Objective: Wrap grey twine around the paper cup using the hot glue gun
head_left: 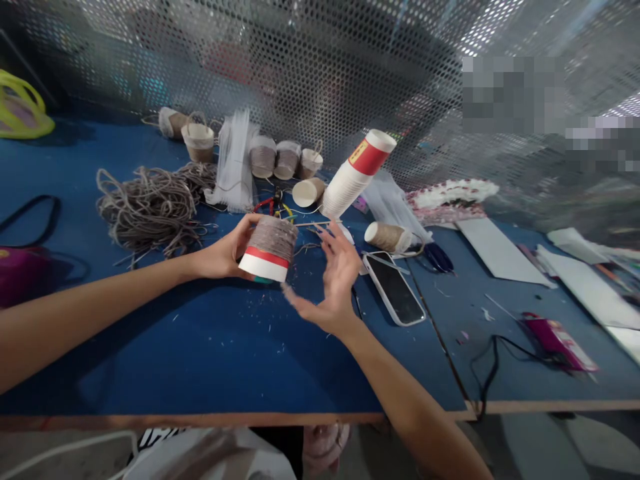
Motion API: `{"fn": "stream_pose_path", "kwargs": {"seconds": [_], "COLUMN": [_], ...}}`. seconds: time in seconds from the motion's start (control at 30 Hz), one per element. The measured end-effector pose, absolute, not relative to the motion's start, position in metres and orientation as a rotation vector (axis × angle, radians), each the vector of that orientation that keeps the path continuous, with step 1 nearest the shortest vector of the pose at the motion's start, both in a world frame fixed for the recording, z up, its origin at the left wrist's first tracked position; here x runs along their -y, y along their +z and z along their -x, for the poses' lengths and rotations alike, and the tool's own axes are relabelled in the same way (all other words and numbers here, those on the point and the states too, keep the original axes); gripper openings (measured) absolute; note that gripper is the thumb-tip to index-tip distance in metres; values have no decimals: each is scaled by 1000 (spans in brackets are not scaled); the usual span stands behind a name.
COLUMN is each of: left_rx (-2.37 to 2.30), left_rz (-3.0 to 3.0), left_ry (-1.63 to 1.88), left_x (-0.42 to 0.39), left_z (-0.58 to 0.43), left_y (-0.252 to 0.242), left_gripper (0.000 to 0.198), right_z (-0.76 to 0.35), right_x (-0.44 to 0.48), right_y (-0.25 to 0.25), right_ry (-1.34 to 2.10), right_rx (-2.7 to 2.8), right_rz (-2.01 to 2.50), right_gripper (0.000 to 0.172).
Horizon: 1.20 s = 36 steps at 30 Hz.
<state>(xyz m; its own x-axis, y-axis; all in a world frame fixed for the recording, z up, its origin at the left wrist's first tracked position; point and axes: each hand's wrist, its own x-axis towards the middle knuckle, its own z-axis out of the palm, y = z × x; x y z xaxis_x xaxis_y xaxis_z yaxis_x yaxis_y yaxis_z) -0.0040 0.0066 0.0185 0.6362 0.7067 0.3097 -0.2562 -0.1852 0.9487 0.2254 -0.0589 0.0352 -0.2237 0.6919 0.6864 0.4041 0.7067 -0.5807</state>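
The left hand (227, 252) holds a paper cup (270, 245) above the near part of the table (210, 360), at the middle of the view. Its fingers curl round the cup's far side, closed to the cup's width. The cup is tilted, wide rim down and toward the person; gray cord covers its narrower part, with a red band and white rim left bare. Gripping from the left seems to keep the near and right sides within reach of the other hand.

The right hand (336, 283) is just beside the cup, fingers wide and curved, thumb apart from the rest. A thin pale line runs from the cup toward its fingertips; whether they pinch it cannot be told.

The loose cord heap (150, 207) lies beyond the left forearm, probably for easy reach. The leaning cup stack (353, 177) stands behind the right hand, and the phone (395, 288) lies just to its right, limiting room there. Nearer the person, a stretch of table dotted with scraps leaves open room down to the front edge.
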Motion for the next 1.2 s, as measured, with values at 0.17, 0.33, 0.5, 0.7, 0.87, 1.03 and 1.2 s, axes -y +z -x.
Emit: {"fn": "stream_pose_path", "kwargs": {"seconds": [0.17, 0.33, 0.5, 0.7, 0.87, 1.03, 1.2], "left_rx": [-419, -370, -406, -461, -552, -538, -459], "left_rz": [-1713, -1888, -1965, -1955, -1980, -2051, -2028], "left_ry": [878, 949, 901, 952, 976, 1025, 1104], "left_x": [-1, -1, 2, 3, 2, -1, -2], "left_z": [-1, 1, 4, 2, 2, 5, 6], "left_y": [18, 15, 18, 19, 19, 18, 17], "left_gripper": [82, 102, 110, 93, 90, 90, 87], "right_z": [-216, -219, -222, -223, -229, -232, -231], "right_x": [60, 57, 59, 56, 62, 71, 69], "right_y": [32, 34, 31, 31, 42, 48, 48], "right_ry": [386, 168, 140, 30, -31, -221, -278], "right_rx": [1888, 1837, 1904, 2014, 2164, 2405, 2454], "right_rz": [736, 694, 771, 808, 774, 918, 1064], "right_gripper": [105, 105, 103, 98, 95, 67, 62]}}
